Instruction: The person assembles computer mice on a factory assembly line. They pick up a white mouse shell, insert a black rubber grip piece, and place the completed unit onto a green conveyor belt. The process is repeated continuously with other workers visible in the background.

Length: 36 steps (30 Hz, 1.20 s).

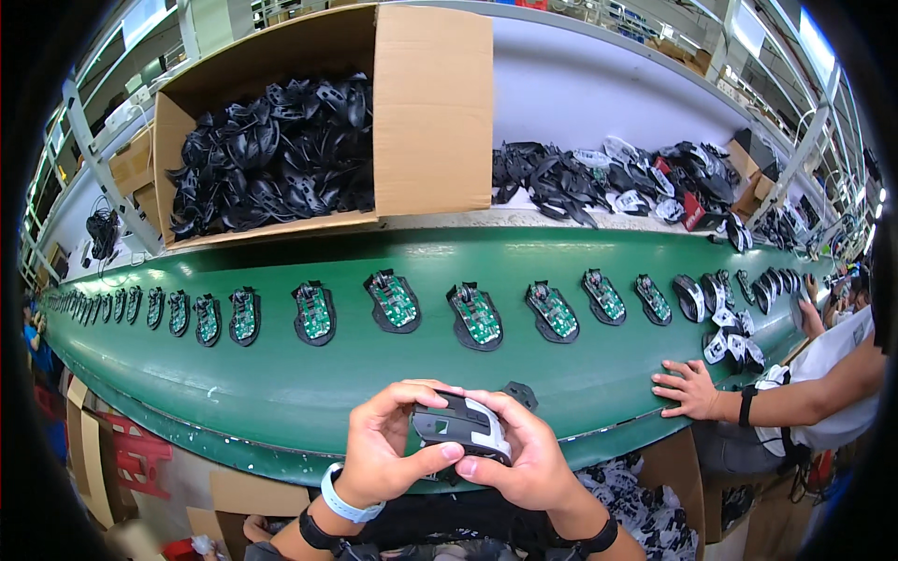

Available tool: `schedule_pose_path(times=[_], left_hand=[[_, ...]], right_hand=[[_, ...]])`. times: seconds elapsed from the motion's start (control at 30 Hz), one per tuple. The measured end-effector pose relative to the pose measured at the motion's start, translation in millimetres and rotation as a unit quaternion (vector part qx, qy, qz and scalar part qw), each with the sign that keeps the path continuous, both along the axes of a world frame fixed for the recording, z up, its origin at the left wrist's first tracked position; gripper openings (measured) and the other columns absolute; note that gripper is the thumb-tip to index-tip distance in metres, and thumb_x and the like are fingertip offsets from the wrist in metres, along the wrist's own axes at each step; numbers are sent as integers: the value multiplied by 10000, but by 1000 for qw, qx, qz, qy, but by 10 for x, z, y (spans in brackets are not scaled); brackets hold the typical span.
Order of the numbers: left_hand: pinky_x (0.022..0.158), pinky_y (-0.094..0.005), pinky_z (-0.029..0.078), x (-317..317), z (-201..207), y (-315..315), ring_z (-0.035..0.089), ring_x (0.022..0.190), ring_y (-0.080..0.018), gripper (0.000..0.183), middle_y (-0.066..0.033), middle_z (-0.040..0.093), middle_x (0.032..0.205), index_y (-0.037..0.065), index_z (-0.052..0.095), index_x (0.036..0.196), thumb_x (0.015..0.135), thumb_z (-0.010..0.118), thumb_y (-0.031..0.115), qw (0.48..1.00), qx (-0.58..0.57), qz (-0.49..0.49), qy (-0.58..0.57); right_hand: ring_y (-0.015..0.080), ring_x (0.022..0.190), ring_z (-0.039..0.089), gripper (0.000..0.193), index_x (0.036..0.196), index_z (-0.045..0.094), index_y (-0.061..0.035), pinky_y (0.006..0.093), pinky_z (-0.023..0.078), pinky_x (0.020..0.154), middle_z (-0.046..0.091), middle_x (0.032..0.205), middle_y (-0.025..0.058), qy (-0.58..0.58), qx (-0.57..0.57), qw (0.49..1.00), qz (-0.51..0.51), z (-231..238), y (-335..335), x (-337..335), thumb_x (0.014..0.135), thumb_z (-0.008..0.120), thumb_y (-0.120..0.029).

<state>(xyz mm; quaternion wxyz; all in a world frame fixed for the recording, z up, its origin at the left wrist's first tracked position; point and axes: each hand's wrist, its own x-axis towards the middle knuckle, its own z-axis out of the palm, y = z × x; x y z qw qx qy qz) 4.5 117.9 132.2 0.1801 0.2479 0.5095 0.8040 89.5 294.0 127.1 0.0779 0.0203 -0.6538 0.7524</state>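
Note:
Both my hands are closed around a black computer mouse shell (456, 424) with a pale grey panel at its right end. My left hand (385, 452) grips its left side, thumb on the near edge. My right hand (531, 455) wraps the right side, and both thumbs nearly meet in front. A small square opening shows in the shell's top. Just past my right fingers, a dark mouse part (520, 395) lies on the green conveyor belt (281, 383), partly hidden. Beyond my hands, a row of mouse bases with green circuit boards (476, 316) stretches along the belt.
A cardboard box (433, 112) full of black shells stands behind the belt, beside a heap of black and white parts (561, 178). At right, a co-worker's hand (688, 388) rests on the belt near stacked shells (732, 346). A box of white parts (645, 496) sits below.

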Motion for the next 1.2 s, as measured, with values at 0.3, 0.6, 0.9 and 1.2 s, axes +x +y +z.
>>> schedule_pose_path(times=[0.3, 0.6, 0.9, 1.2], left_hand=[[1098, -447, 483, 68, -174, 151, 628, 1238, -284, 464, -226, 647, 1327, 8, 629, 1176, 769, 821, -99, 987, 30, -82, -131], [1082, -467, 474, -259, -200, 378, 491, 1378, -349, 741, -198, 258, 1619, 58, 398, 1514, 895, 788, 175, 962, -230, -32, 144], [827, -343, 509, -832, -642, -112, 618, 881, -195, 153, -110, 650, 928, 5, 556, 1032, 963, 640, 112, 971, -149, 178, 53], [682, -318, 478, -961, -622, -169, 566, 704, -188, 214, -101, 581, 744, 21, 524, 912, 979, 618, 201, 967, -107, 230, 30]], right_hand=[[229, 964, 642, 636, 1278, 633, -10, 346, 522, 869, 667, 1076, 129, -41, 181, 981, -51, 64, 263, 145, 768, 908, -269], [380, 1416, 489, 470, 1434, 583, -47, 467, 387, 1169, 510, 1520, 209, 60, 272, 958, -63, -180, 495, 58, 978, 643, -146], [399, 1332, 541, 436, 1325, 661, -79, 467, 435, 1126, 590, 1428, 180, 69, 615, 762, -190, -453, 2732, -893, 892, 702, -111], [384, 1336, 539, 458, 1327, 661, -87, 452, 435, 1131, 579, 1441, 163, 24, 613, 782, -112, -500, 2789, -1059, 873, 718, -70]])
